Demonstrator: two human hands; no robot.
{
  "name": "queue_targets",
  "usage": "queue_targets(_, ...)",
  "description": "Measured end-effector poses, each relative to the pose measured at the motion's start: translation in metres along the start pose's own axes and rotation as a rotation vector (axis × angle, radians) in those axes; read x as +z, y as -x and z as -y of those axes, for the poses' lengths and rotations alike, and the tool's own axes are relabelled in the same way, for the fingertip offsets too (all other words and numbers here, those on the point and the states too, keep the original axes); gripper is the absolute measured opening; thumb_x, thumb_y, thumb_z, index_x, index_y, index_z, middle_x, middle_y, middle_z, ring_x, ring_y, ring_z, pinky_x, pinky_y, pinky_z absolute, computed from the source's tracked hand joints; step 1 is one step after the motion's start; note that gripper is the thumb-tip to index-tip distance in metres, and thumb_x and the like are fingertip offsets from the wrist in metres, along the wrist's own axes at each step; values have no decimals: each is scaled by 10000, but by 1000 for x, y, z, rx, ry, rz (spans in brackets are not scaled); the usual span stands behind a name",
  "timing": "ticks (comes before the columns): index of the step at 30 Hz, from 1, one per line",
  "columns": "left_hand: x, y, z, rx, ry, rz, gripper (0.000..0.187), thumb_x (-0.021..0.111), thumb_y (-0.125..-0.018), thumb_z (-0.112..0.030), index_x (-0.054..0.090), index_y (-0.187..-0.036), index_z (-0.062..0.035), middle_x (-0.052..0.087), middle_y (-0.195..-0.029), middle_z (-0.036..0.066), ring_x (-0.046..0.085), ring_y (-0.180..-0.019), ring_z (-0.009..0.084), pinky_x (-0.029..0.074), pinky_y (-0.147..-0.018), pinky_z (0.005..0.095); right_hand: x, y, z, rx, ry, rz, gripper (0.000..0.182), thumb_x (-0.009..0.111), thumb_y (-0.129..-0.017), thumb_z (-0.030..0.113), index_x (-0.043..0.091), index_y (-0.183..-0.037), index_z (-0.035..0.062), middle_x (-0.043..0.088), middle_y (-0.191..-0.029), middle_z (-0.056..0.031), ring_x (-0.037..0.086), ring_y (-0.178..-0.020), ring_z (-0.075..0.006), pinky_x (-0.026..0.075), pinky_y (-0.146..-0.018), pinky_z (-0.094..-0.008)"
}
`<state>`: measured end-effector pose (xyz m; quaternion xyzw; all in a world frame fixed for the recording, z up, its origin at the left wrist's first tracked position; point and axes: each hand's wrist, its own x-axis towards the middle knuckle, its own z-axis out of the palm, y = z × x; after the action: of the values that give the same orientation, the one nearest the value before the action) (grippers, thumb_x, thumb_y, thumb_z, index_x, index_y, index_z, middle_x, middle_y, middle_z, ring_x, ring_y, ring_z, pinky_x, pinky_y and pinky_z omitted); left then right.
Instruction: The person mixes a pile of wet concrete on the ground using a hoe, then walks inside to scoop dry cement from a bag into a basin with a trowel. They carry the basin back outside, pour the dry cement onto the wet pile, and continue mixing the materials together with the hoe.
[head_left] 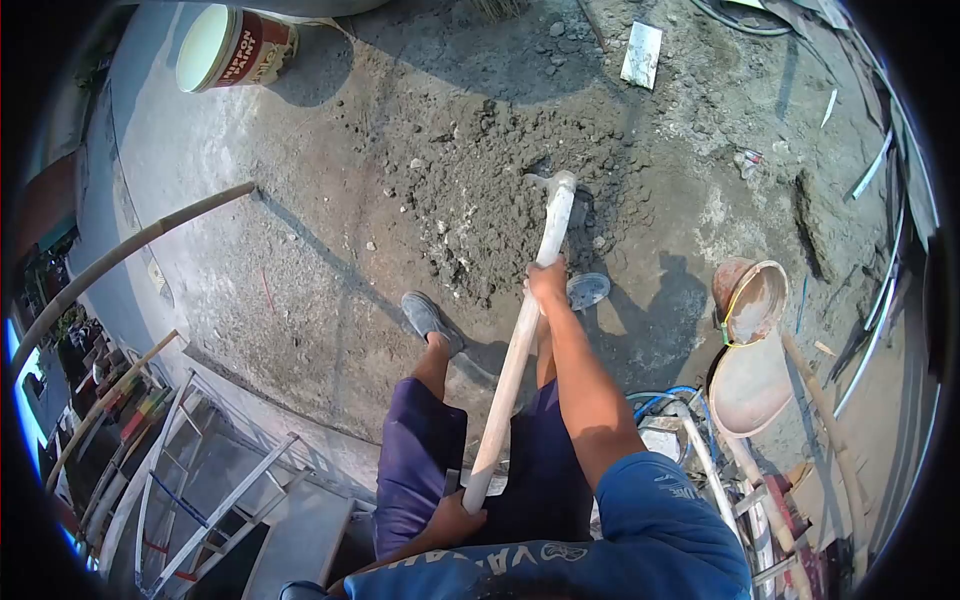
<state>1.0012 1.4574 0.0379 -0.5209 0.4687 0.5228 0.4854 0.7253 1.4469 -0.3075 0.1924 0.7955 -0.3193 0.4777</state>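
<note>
Head view is showing a person standing on a concrete floor [250,180], working a long wooden handle [520,340]. Right hand [547,283] is clenching the handle well along its length, while left hand [455,520] is gripping its near end by the waist. The tool's far end is resting in a heap of grey mortar [500,200]. A bucket [235,47] is lying tipped at upper left; two orange pans [750,300] are sitting to the right.

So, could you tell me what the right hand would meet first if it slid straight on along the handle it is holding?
The right hand, gripping the wooden handle, would likely first meet the tool's head at the mortar pile, though depth is unclear.
</note>
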Motion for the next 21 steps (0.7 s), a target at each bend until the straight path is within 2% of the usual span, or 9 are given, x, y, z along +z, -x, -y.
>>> queue_targets(3, 8, 0, 52, 80, 108, 107, 445, 709, -741, -253, 599, -1074, 20, 663, -942, 246, 659, -943, 347, 509, -826, 423, -7, 48, 36, -170, 135, -103, 581, 621, -747, 94, 364, -1252, -36, 630, -887, -264, 667, -654, -305, 534, -559, -388)
queue_targets(5, -18, 1, 31, 131, 159, 182, 432, 697, -743, -237, 596, -1075, 21, 662, -935, 251, 655, -936, 370, 509, -835, 433, -23, 80, 98, -238, -124, -11, 476, 580, -789, 66, 333, -1186, -26, 586, -771, -150, 593, -530, -219, 491, -436, -346)
queue_targets(11, -83, -105, -47, 551, 280, -9, 392, 667, -763, -224, 584, -1051, 29, 648, -825, 217, 651, -795, 362, 508, -707, 386, -3, -16, 249, -534, 98, -193, 462, 580, -794, 73, 340, -1140, -117, 585, -731, -180, 581, -503, -218, 484, -413, -347)
queue_targets(13, -54, -107, -37, 448, 414, 63, 380, 680, -749, -206, 591, -1032, 31, 650, -793, 192, 656, -751, 330, 510, -695, 383, 30, -61, 189, -420, 251, -105, 464, 585, -795, 79, 396, -1165, -129, 587, -767, -166, 573, -519, -198, 492, -449, -339)
queue_targets(14, -15, -105, -18, 302, 505, 89, 383, 686, -743, -204, 596, -1030, 33, 651, -787, 186, 652, -728, 315, 510, -687, 389, 45, -91, 115, -394, 475, -119, 629, 630, -780, 211, 329, -1234, -102, 587, -1061, -326, 629, -953, -405, 518, -829, -438)
queue_targets(15, 33, -88, 7, 139, 588, 133, 387, 693, -736, -202, 601, -1028, 35, 653, -780, 180, 649, -705, 300, 509, -680, 396, 56, -56, 67, -321, 581, -100, 630, 625, -785, 244, 338, -1245, -76, 530, -1164, -365, 543, -1110, -447, 429, -978, -433)
queue_targets(17, 64, -56, 33, 38, 556, 178, 433, 699, -734, -218, 599, -1070, 38, 667, -821, 201, 669, -750, 300, 518, -718, 409, 47, 2, 26, -144, 430, 58, 643, 627, -800, 206, 296, -1282, -60, 556, -1118, -353, 586, -1030, -454, 505, -860, -441)
queue_targets(19, 91, -27, 45, 119, 461, 162, 456, 700, -735, -227, 594, -1085, 44, 671, -868, 231, 683, -833, 315, 521, -778, 411, 19, 2, -19, -344, 560, -13, 575, 616, -807, 151, 304, -1243, -55, 591, -1036, -315, 664, -827, -377, 560, -637, -414)
queue_targets(21, 107, -19, 37, 153, 446, 145, 458, 701, -735, -233, 593, -1082, 46, 667, -911, 254, 673, -909, 338, 513, -824, 413, -21, 46, 29, -202, 181, 113, 475, 585, -813, 94, 333, -1192, -42, 602, -906, -228, 644, -619, -248, 519, -454, -349)
